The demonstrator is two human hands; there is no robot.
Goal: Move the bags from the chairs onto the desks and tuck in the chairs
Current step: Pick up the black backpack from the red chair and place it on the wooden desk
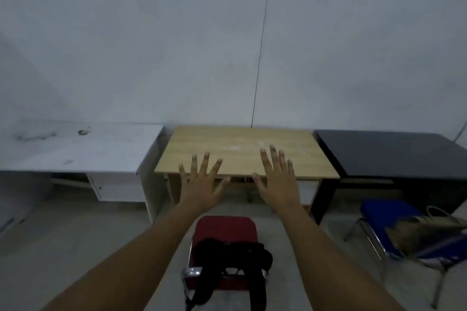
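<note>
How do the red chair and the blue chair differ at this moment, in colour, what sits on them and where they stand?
The red chair stands in front of the wooden desk; the blue chair stands to the right, by the dark desk. The red chair carries a black bag; the blue chair carries a tan bag. Both are pulled out from their desks, still loaded, with neither hand touching them.

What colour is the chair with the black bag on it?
Red; the chair shows clearly in the head view.
</note>
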